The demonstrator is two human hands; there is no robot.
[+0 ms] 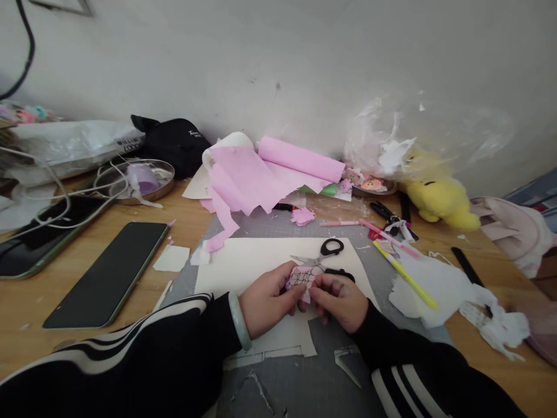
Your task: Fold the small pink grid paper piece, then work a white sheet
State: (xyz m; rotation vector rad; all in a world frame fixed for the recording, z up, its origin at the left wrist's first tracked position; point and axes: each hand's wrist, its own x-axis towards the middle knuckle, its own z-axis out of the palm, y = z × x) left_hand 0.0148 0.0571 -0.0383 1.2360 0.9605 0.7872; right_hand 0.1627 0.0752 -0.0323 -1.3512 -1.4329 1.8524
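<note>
**Both hands pinch a small pink cut-out over cream card**

Head view: the left hand [266, 299] and right hand [340, 302] meet at the middle, fingers closed narrowly on a small pink paper piece with black scale lines [301, 278], held between both sets of fingertips. Black-handled scissors [324, 258] lie just beyond, on the cream card sheet [243, 261]. Bare grey cutting mat [313, 377] lies nearer; a dark smartphone [111, 273] lies well left.

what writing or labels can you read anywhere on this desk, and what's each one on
Black cap: small white print, too blurred to read.
White plastic bag: dark printed strip, too blurred to read.
Small pink paper piece held by the left hand and right hand: drawn black lines only, no words.
</note>
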